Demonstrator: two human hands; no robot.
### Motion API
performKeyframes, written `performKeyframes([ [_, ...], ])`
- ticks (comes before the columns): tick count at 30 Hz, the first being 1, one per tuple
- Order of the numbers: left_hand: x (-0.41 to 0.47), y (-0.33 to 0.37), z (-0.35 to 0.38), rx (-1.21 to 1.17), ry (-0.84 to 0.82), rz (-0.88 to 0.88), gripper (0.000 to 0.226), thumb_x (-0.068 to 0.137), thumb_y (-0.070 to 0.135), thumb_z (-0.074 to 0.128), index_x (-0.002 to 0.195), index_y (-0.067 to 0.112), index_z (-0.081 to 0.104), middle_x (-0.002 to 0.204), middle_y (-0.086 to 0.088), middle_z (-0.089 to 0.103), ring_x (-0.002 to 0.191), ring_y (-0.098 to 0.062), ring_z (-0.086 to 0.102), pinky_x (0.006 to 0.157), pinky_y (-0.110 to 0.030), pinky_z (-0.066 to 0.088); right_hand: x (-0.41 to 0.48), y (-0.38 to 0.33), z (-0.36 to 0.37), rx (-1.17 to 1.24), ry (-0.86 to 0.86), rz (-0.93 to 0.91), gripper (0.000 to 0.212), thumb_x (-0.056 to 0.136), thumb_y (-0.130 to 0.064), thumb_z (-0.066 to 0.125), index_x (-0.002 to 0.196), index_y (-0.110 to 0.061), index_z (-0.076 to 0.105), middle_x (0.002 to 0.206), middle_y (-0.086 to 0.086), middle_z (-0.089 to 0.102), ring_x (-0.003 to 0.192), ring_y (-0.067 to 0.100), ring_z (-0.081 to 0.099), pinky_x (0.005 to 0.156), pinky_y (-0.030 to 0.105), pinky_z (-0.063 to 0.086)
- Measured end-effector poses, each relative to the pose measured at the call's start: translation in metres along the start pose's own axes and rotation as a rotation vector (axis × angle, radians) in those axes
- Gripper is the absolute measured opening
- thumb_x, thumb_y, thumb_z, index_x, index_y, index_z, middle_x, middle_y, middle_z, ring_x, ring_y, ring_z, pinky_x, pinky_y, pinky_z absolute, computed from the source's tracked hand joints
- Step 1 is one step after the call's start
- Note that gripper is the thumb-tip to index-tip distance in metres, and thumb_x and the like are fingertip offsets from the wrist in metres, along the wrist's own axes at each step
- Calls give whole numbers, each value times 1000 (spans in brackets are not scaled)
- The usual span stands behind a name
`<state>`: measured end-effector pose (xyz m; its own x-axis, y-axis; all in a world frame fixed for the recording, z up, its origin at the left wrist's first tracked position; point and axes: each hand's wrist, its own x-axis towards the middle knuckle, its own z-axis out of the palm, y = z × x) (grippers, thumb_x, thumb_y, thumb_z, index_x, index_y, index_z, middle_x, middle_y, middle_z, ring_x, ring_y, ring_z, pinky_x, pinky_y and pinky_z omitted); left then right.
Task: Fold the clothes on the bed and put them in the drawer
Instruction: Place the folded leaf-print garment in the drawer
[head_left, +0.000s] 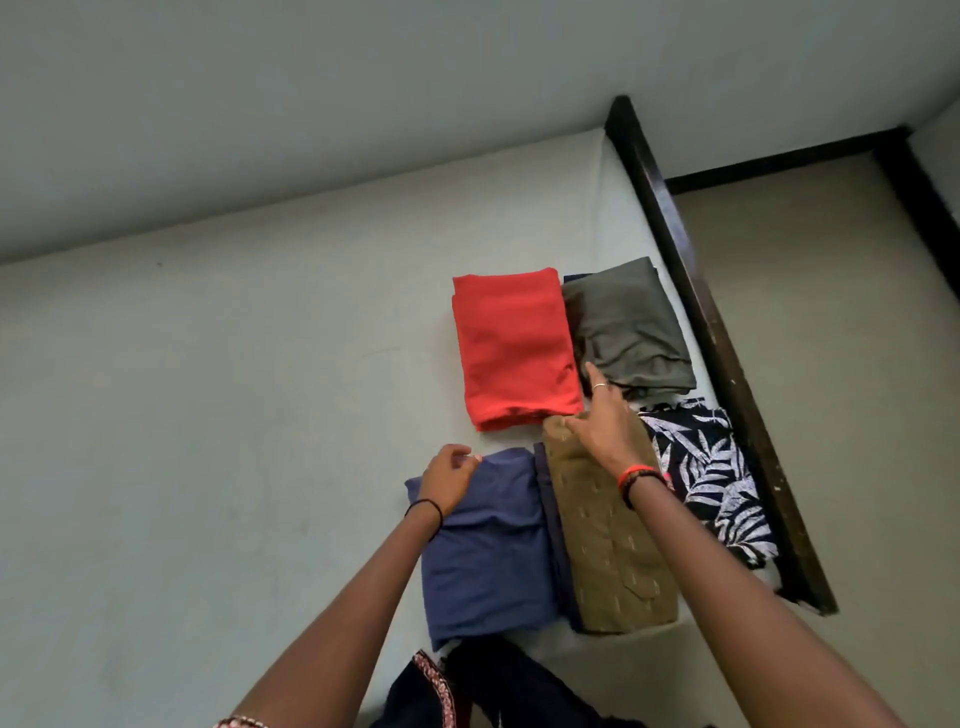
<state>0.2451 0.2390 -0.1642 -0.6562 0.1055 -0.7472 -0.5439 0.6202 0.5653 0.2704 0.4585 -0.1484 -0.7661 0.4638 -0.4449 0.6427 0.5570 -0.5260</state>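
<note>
Five folded garments lie on the bed (234, 389). A red one (511, 348) and an olive one (626, 327) are farther away. A blue one (488, 551), a khaki patterned one (608, 545) and a black-and-white leaf-print one (711, 478) are nearer. My left hand (449, 475) is curled at the blue garment's far left corner and seems to pinch it. My right hand (602, 415) is spread over the far end of the khaki garment, thumb on its edge, fingertips reaching the near edge of the olive one.
A dark wooden bed frame (717, 338) runs along the right side of the mattress, with floor beyond it. A dark garment with embroidered trim (467, 691) lies unfolded at the near edge. A pale wall stands behind the bed.
</note>
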Motion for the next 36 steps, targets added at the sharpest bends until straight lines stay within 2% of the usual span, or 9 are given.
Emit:
performKeyframes([
  [4, -43, 3, 8, -154, 13, 27, 11, 95, 12, 54, 89, 6, 61, 86, -9, 61, 90, -24, 56, 77, -25, 45, -58, 2, 13, 230, 45, 44, 57, 80, 1, 63, 134, -5, 47, 123, 21, 54, 117, 33, 50, 102, 35, 37],
  [6, -62, 3, 14, -168, -19, 27, 21, 96, 12, 51, 76, 16, 55, 75, -3, 55, 86, -24, 54, 73, -29, 46, -87, 5, 14, 280, 54, 109, 46, 81, 4, 60, 125, -4, 54, 116, 18, 58, 111, 30, 54, 96, 27, 37],
  [9, -91, 0, 21, -138, -90, 64, 19, 96, 22, 52, 78, 17, 55, 83, -4, 59, 91, -28, 59, 84, -38, 48, -123, 13, 10, 331, 88, 166, 41, 80, 7, 59, 120, -3, 58, 108, 16, 60, 104, 29, 56, 89, 22, 36],
  [14, -135, 0, 33, -144, -84, 69, 30, 100, 34, 41, 83, 15, 57, 88, -5, 61, 90, -22, 58, 84, -39, 46, -165, 39, -23, 279, 127, 212, 40, 81, 5, 58, 119, -6, 58, 102, 10, 58, 101, 28, 58, 94, 37, 45],
  [19, -172, 20, 69, -122, -173, 108, 34, 101, 31, 41, 69, 20, 49, 73, -1, 52, 76, -21, 50, 68, -30, 35, -188, 66, -78, 270, 232, 266, 35, 79, 6, 54, 111, -7, 59, 90, 8, 58, 91, 30, 60, 86, 38, 49],
  [24, -200, 37, 115, -134, -230, 79, 11, 96, 17, 46, 94, 16, 57, 81, 2, 57, 85, -16, 57, 58, -25, 39, -200, 93, -121, 268, 306, 332, 33, 83, 5, 48, 111, -7, 61, 95, 17, 66, 83, 27, 56, 65, 25, 38],
  [28, -205, 51, 156, -123, -236, 67, 10, 96, 14, 46, 88, 17, 53, 82, 0, 56, 79, -14, 54, 49, -18, 38, -199, 122, -139, 248, 280, 358, 28, 84, -1, 50, 108, -6, 63, 97, 19, 68, 95, 34, 61, 79, 31, 43],
  [34, -185, 71, 223, 18, -238, 28, 8, 93, 13, 47, 87, 16, 52, 98, -13, 60, 89, -17, 52, 79, -32, 44, -181, 184, -145, 190, -59, 404, 13, 80, -3, 65, 90, -9, 60, 98, 17, 69, 90, 27, 63, 70, 23, 37],
  [36, -174, 78, 250, 8, -208, -9, 14, 92, 14, 50, 105, 9, 52, 112, -15, 61, 102, -28, 58, 89, -32, 44, -169, 203, -146, 163, -112, 392, 16, 81, -4, 65, 97, -5, 63, 103, 18, 68, 90, 24, 60, 71, 22, 36],
])
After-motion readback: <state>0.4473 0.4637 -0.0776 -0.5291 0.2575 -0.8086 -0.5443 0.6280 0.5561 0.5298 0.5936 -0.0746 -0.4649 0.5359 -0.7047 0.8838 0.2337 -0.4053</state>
